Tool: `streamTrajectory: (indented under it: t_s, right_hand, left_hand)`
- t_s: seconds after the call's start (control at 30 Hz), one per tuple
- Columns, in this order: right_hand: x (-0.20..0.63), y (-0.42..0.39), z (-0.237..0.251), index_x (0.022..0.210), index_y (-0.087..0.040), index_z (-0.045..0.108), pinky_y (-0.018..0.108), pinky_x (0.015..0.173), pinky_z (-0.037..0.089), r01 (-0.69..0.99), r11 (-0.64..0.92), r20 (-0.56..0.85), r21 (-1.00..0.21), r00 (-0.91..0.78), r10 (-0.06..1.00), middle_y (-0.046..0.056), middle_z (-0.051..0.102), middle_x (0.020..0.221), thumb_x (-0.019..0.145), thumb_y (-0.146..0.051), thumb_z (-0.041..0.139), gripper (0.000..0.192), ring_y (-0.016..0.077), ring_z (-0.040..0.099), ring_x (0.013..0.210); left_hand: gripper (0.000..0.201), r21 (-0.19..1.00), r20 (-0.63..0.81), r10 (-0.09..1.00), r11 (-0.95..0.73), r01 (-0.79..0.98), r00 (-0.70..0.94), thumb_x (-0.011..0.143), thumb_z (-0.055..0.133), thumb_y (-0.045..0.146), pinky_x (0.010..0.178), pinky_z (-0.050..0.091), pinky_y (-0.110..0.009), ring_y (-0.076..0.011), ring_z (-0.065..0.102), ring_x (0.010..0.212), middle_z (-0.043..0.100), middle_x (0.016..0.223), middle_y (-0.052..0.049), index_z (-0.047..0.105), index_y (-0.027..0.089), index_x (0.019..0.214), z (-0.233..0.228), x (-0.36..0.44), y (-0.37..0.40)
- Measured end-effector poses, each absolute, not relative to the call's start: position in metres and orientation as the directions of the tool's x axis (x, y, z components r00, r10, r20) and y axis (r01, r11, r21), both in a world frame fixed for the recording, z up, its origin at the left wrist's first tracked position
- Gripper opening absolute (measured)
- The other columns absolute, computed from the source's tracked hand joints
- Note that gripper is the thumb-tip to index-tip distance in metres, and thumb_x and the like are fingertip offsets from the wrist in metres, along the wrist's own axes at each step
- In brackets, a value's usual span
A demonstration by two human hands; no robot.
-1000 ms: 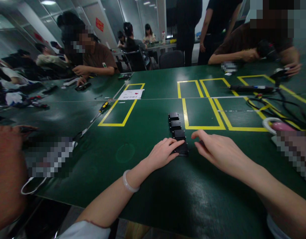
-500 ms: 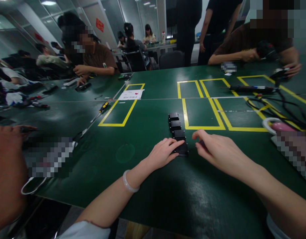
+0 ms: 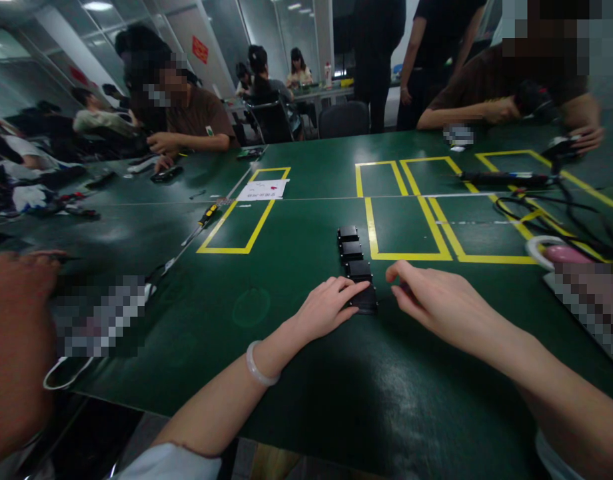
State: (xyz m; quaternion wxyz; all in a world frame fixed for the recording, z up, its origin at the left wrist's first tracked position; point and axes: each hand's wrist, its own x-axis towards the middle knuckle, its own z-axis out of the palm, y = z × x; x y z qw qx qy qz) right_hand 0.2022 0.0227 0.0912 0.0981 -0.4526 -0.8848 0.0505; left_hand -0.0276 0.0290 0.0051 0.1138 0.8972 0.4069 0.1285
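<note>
While four black blocks (image 3: 355,267) are sitting in a row on the green table (image 3: 296,373), just left of a yellow taped rectangle (image 3: 406,230), the person's left hand (image 3: 329,308) is resting flat and open, fingers lying on the nearest block (image 3: 366,300). The right hand (image 3: 436,300) is hovering just beside it, fingers loosely curled, gripping nothing visible.

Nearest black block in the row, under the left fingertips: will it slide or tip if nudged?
The nearest black block looks low, flat and squared, so it probably slides rather than tips or rolls. It seems rigid, likely moulded plastic. The left hand rests fingertips on it; the green table looks smooth and slightly glossy, so a nudge may shift it toward the next block in the row.
</note>
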Motion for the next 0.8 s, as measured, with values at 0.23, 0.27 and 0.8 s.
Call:
streamTrajectory:
  t_s: [0.23, 0.27, 0.8]
  right_hand:
    - [0.2024, 0.0238, 0.0892, 0.091, -0.021, 0.055, 0.028, 0.054, 0.034, 0.82, 0.567, 0.12, -0.081, -0.557, 0.822, 0.003, 0.064, 0.067, 0.095, -0.037, 0.033, 0.027, 0.0193, 0.061, 0.061]
    - [0.2028, 0.0238, 0.089, 0.093, -0.021, 0.054, 0.028, 0.054, 0.034, 0.818, 0.568, 0.116, -0.087, -0.558, 0.822, 0.002, 0.064, 0.068, 0.095, -0.035, 0.033, 0.026, 0.0193, 0.061, 0.062]
    - [0.2025, 0.0236, 0.0906, 0.101, -0.021, 0.05, 0.028, 0.058, 0.037, 0.818, 0.559, 0.077, -0.139, -0.553, 0.829, 0.002, 0.064, 0.075, 0.096, -0.032, 0.034, 0.02, 0.0189, 0.062, 0.066]
  left_hand:
    - [0.053, 0.306, 0.144, 0.76, -0.643, 0.702, 0.634, 0.094, 0.052, 0.03, 0.094, 0.046, -0.038, -0.0211, 0.05, 0.11, 0.05, 0.124, -0.006, 0.031, 0.03, 0.142, 0.0044, -0.0275, 0.0291]
    - [0.052, 0.307, 0.143, 0.761, -0.642, 0.702, 0.633, 0.094, 0.052, 0.03, 0.094, 0.046, -0.038, -0.021, 0.05, 0.11, 0.05, 0.124, -0.006, 0.031, 0.03, 0.142, 0.0046, -0.0275, 0.0291]
    - [0.052, 0.306, 0.124, 0.764, -0.636, 0.708, 0.633, 0.094, 0.052, 0.03, 0.094, 0.045, -0.036, -0.0212, 0.05, 0.11, 0.05, 0.124, -0.006, 0.032, 0.029, 0.142, 0.0055, -0.0274, 0.0291]
